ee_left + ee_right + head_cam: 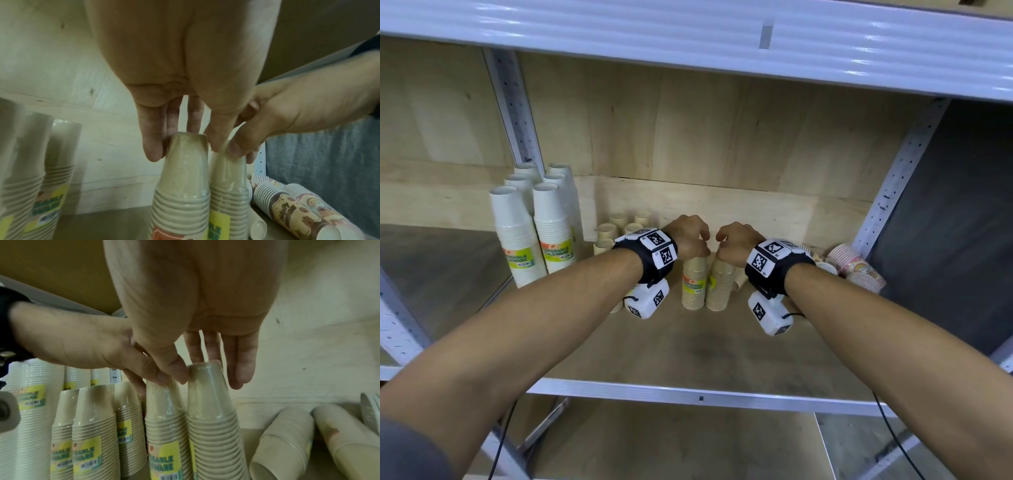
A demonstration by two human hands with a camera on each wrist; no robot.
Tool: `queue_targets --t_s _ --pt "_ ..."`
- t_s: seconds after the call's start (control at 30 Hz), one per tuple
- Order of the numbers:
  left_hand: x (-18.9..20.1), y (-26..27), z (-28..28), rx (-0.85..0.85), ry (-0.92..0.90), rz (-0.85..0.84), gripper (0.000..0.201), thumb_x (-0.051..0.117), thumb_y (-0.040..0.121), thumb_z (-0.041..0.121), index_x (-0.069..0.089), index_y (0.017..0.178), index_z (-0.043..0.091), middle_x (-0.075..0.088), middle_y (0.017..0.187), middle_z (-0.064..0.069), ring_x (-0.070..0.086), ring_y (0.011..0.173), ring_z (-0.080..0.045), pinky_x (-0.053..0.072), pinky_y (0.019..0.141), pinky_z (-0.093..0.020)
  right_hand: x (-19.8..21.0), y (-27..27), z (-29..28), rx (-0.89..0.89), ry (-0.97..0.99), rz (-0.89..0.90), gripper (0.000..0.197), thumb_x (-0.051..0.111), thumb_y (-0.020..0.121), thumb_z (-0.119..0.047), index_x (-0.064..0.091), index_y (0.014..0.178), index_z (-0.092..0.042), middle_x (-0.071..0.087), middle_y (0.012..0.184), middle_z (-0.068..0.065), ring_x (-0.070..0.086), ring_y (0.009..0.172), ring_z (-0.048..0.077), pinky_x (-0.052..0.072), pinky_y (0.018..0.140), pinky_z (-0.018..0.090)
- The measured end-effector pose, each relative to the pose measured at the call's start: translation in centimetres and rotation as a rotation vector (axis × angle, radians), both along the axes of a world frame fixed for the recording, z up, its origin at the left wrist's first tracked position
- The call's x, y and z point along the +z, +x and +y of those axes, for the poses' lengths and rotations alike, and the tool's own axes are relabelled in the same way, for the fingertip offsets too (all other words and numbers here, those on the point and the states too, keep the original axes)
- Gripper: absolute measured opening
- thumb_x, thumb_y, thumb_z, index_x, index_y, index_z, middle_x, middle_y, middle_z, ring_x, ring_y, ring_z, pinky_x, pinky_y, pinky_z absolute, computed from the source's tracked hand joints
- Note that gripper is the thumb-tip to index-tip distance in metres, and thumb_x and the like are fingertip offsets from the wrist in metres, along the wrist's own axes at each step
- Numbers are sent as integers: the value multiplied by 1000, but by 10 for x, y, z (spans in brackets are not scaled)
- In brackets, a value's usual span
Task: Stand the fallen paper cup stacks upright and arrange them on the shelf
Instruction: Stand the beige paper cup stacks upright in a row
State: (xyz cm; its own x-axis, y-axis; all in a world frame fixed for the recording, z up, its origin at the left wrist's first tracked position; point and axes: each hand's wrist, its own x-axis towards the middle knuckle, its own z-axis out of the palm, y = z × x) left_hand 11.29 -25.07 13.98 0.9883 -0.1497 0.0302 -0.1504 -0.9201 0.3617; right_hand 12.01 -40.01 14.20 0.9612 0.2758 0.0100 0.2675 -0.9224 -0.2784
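Note:
Two tan paper cup stacks in clear wrap stand upright side by side mid-shelf: the left stack (694, 284) (185, 175) (164, 418) and the right stack (719, 286) (228, 175) (213, 418). My left hand (690, 240) (185, 142) pinches the top of the left stack from above, thumb on one side and fingers on the other. In the same way my right hand (736, 243) (207, 369) pinches the top of the right stack. Patterned cup stacks (859, 267) (287, 211) lie fallen at the shelf's right end, and pale fallen stacks (283, 443) lie beside the right stack.
Tall white cup stacks (517, 233) stand upright at the shelf's back left. Shorter tan stacks (616, 226) (92, 426) stand behind my left wrist. The upper shelf's rail (688, 44) hangs overhead, a perforated post (893, 178) bounds the right side, and bare wooden shelf board (705, 346) lies in front.

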Motion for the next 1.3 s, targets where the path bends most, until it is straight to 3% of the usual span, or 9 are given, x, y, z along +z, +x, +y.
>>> queue_targets --t_s 0.2,0.4,0.53,0.6,0.67,0.9,1.13,1.2,1.3 --pt "2 0 -2 -42 42 21 38 65 89 20 65 127 14 61 124 -5 59 106 -21 46 78 -25 -3 2 2 -64 -3 -23 34 65 82 -22 62 113 -8 62 114 11 58 87 23 43 61 24" --pt "0 3 0 -13 36 2 38 69 86 27 67 122 14 65 119 -7 59 97 -19 49 78 -27 3 0 1 2 -21 12 38 62 85 -13 64 123 -10 62 123 9 62 108 26 50 80 29" --pt "2 4 0 -15 39 11 39 70 86 27 67 122 13 65 120 -7 58 95 -19 48 77 -26 1 2 2 -60 -14 -2 32 67 82 -27 59 108 -9 58 109 11 60 94 27 41 62 24" --pt "4 5 -1 -19 48 22 39 71 86 25 66 123 13 64 121 -8 60 97 -20 47 75 -25 1 4 5 -82 -1 23 22 67 80 -24 52 88 -9 54 94 10 54 78 24 31 48 22" --pt "6 4 -3 -22 60 36 38 71 86 23 66 123 13 63 122 -8 62 102 -23 47 76 -25 3 4 6 -68 -9 53 15 65 81 -18 56 86 -8 54 83 7 51 67 20 27 45 21" --pt "17 -1 -8 -31 123 78 38 71 87 17 66 125 13 63 123 -6 55 90 -16 44 71 -23 7 4 8 19 -23 76 16 67 80 -17 67 87 -2 61 80 8 57 69 20 35 46 20" --pt "37 -17 0 1 119 183 39 74 84 14 67 122 10 66 102 -4 57 60 -9 46 48 -18 20 -4 21 92 -70 96 27 67 82 -17 70 106 -4 70 101 10 62 79 20 41 50 20" --pt "45 -25 6 22 107 203 37 75 83 14 67 120 10 62 86 1 58 60 -12 49 48 -20 26 -7 27 123 -74 116 28 69 80 -19 70 106 -6 70 101 9 64 82 21 47 57 22" --pt "52 -38 17 69 114 224 34 75 82 15 70 115 12 68 97 -4 65 68 -18 58 66 -28 30 -11 40 173 -80 158 29 72 77 -21 71 101 -6 69 94 8 64 77 21 50 65 28"
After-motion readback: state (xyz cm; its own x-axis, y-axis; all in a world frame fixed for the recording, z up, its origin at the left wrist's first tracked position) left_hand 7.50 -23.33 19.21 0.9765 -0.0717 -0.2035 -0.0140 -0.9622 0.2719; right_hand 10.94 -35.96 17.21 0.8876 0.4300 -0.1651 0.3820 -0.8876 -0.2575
